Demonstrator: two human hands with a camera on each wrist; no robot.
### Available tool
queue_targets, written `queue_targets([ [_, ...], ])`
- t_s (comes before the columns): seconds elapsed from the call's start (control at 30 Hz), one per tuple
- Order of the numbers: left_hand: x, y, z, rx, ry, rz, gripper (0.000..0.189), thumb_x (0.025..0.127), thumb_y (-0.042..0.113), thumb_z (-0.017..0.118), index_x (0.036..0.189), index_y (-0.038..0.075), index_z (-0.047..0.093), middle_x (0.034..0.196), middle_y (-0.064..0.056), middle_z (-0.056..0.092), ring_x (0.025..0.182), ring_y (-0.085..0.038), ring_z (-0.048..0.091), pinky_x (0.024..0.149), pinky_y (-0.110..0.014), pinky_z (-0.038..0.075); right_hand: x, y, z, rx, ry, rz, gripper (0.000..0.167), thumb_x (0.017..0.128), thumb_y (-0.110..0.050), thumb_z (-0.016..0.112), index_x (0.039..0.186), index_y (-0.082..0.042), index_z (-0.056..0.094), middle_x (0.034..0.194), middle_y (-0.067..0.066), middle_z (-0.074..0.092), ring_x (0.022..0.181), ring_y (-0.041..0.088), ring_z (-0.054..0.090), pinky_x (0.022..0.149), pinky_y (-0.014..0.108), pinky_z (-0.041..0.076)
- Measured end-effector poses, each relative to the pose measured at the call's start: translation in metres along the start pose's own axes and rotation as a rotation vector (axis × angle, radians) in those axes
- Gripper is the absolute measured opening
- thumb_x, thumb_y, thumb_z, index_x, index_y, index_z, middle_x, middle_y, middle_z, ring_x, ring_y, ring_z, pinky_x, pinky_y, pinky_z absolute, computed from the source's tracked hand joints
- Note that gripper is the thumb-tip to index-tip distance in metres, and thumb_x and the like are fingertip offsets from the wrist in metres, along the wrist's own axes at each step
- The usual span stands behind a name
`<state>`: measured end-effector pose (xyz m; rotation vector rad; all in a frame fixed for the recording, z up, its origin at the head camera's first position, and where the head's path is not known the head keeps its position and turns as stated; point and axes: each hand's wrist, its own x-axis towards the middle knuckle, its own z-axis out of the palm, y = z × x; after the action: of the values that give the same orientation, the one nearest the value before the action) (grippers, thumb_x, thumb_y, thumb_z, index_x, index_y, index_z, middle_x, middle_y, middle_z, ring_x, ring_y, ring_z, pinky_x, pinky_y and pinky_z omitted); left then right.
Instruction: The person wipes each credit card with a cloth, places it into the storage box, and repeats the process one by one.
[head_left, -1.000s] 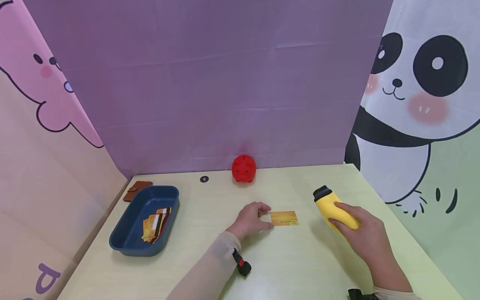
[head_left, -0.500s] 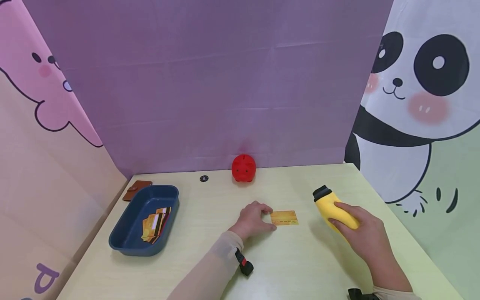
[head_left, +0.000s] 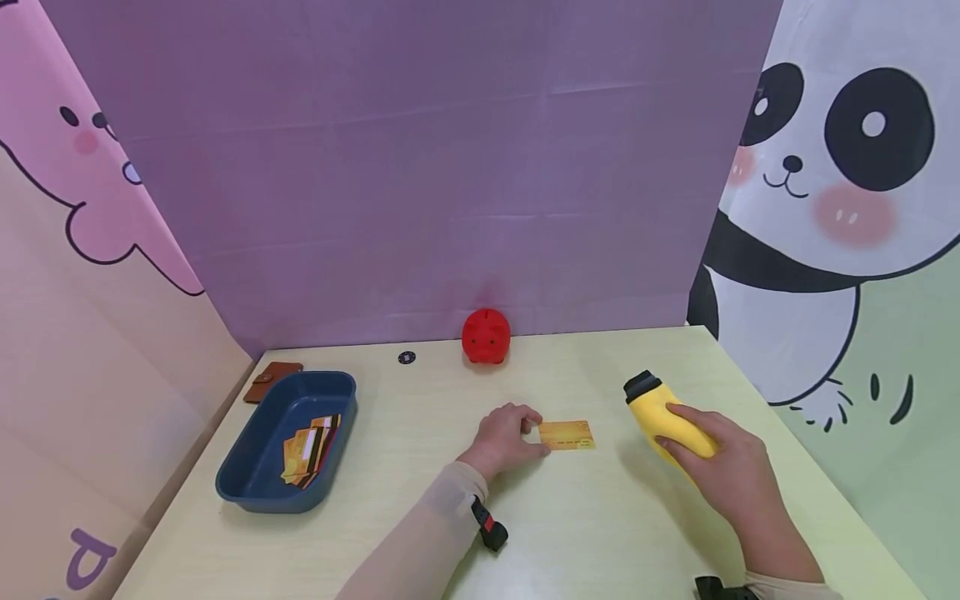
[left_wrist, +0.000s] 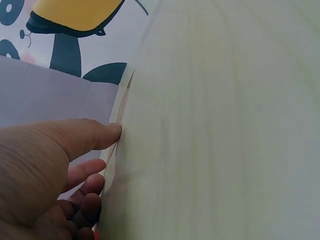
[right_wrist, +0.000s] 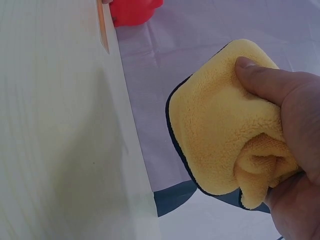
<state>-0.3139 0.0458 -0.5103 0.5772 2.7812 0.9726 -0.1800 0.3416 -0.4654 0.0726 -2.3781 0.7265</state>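
An orange-yellow bank card lies flat on the table in the head view. My left hand is at its left end, thumb and forefinger on the two near corners, pinching it across its short side. In the left wrist view the thumb meets the card's thin edge, the other fingers curling beyond. My right hand grips a folded yellow cleaning cloth with dark trim, off to the card's right. The cloth hangs above the table and casts a shadow. Its plush surface and bunched folds show in the right wrist view.
At the left stands a blue plastic basket holding several cards. Behind it lies a brown leather wallet. A black round chip and a red piggy bank are near the table's back edge, before a purple backdrop.
My left hand has shifted very slightly right at the card's end. The right hand keeps the cloth in the same place, and the card stays put.
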Motion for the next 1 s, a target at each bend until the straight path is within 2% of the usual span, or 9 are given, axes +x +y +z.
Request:
queue_targets([
  [0.17,0.0004,0.0003,-0.0029,-0.025,-0.023,-0.018,0.041,0.085,0.033,0.088,0.121,0.022,0.073,0.089,0.005,0.057,0.085,-0.014,0.051,0.074,-0.029,0.044,0.0,-0.0014,-0.0004,0.0,-0.014,0.011,0.054,0.078,-0.018,0.094,0.129,-0.02,0.076,0.11,0.005,0.076,0.086,0.014,0.059,0.065,0.019,0.043],
  [0.4,0.0012,-0.0003,-0.003,-0.067,-0.049,-0.08,0.037,0.082,0.03,0.09,0.115,0.022,0.075,0.086,0.002,0.055,0.083,-0.015,0.051,0.068,-0.029,0.041,-0.0004,-0.0025,-0.0008,-0.007,-0.025,0.026,0.054,0.079,-0.019,0.094,0.129,-0.021,0.075,0.11,0.005,0.076,0.084,0.015,0.058,0.064,0.02,0.044],
  [0.63,0.0012,0.0002,-0.0013,-0.082,-0.064,-0.123,0.038,0.078,0.031,0.094,0.11,0.024,0.074,0.091,0.002,0.056,0.088,-0.016,0.051,0.071,-0.031,0.044,-0.0019,-0.0033,-0.0001,-0.007,-0.025,0.024,0.055,0.078,-0.018,0.094,0.129,-0.019,0.075,0.113,0.008,0.076,0.088,0.021,0.062,0.065,0.02,0.043],
  [0.83,0.0003,-0.0003,-0.0022,-0.099,-0.053,-0.1,0.043,0.075,0.029,0.095,0.11,0.022,0.07,0.096,0.006,0.059,0.09,-0.015,0.053,0.079,-0.032,0.049,-0.0019,-0.0032,0.0005,-0.006,-0.023,0.021,0.055,0.078,-0.017,0.094,0.129,-0.019,0.075,0.113,0.008,0.076,0.089,0.022,0.063,0.066,0.019,0.044],
  [0.93,-0.0009,0.0005,-0.0031,-0.14,-0.056,-0.094,0.044,0.076,0.023,0.095,0.108,0.022,0.065,0.098,0.011,0.062,0.092,-0.014,0.054,0.084,-0.033,0.05,-0.0012,-0.0033,-0.0001,-0.007,-0.025,0.019,0.055,0.078,-0.017,0.094,0.129,-0.018,0.075,0.113,0.008,0.076,0.09,0.023,0.063,0.067,0.019,0.044],
  [1.0,-0.0022,0.0012,-0.004,-0.184,-0.062,-0.09,0.045,0.077,0.018,0.093,0.108,0.022,0.061,0.095,0.011,0.064,0.09,-0.014,0.055,0.084,-0.033,0.05,-0.0007,-0.0035,-0.0006,-0.007,-0.027,0.016,0.055,0.078,-0.017,0.094,0.129,-0.018,0.075,0.113,0.009,0.076,0.091,0.025,0.064,0.067,0.019,0.044],
])
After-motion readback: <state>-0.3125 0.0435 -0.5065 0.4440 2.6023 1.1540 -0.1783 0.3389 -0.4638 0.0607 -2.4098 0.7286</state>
